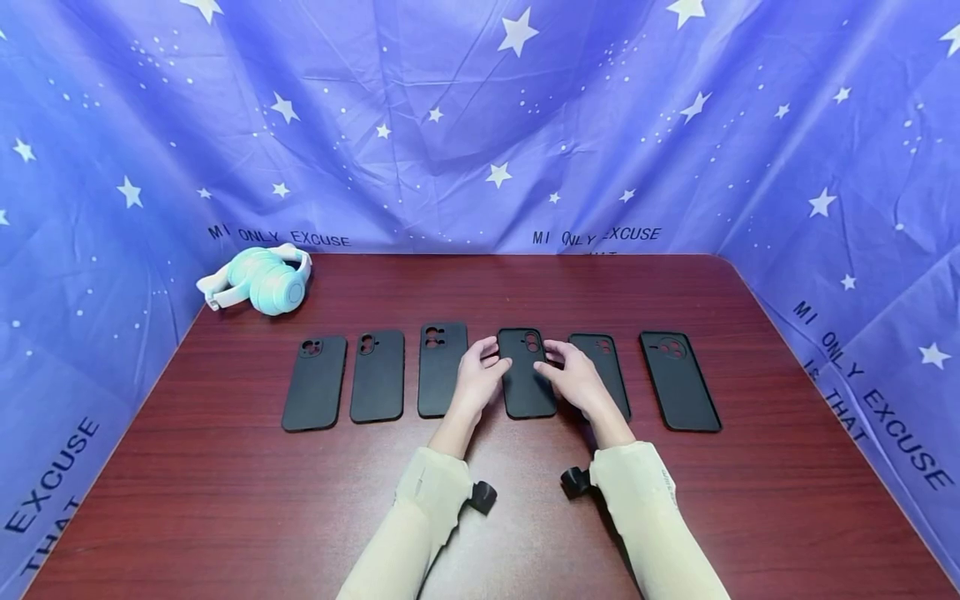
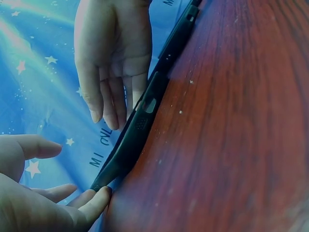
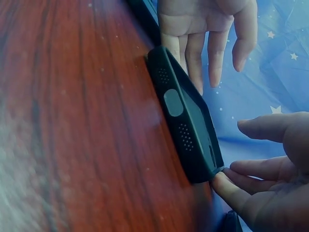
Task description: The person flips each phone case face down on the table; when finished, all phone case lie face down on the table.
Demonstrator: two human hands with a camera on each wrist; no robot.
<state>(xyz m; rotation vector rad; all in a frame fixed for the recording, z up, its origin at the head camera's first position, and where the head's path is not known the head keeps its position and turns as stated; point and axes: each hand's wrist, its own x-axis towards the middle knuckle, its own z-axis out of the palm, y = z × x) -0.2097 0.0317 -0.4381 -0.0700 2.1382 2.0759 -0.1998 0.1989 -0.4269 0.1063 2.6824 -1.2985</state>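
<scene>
Six black phone cases lie face down in a row on the dark red table (image 1: 225,500). My hands flank the fourth case from the left (image 1: 525,387). My left hand (image 1: 480,371) touches its left edge with relaxed fingers. Against the right edge rests my right hand (image 1: 570,375), partly covering the fifth case (image 1: 611,371). In the left wrist view a fingertip of my left hand (image 2: 99,198) meets the case's (image 2: 140,125) near corner, with my right hand (image 2: 113,63) beyond. In the right wrist view my right hand's (image 3: 260,188) fingertip touches the case's (image 3: 186,116) corner. The case lies flat.
Three cases (image 1: 378,375) lie left of my hands, and one (image 1: 678,379) lies at the far right. Teal headphones (image 1: 258,279) sit at the table's back left corner. A blue starry cloth (image 1: 480,125) walls in the back and both sides.
</scene>
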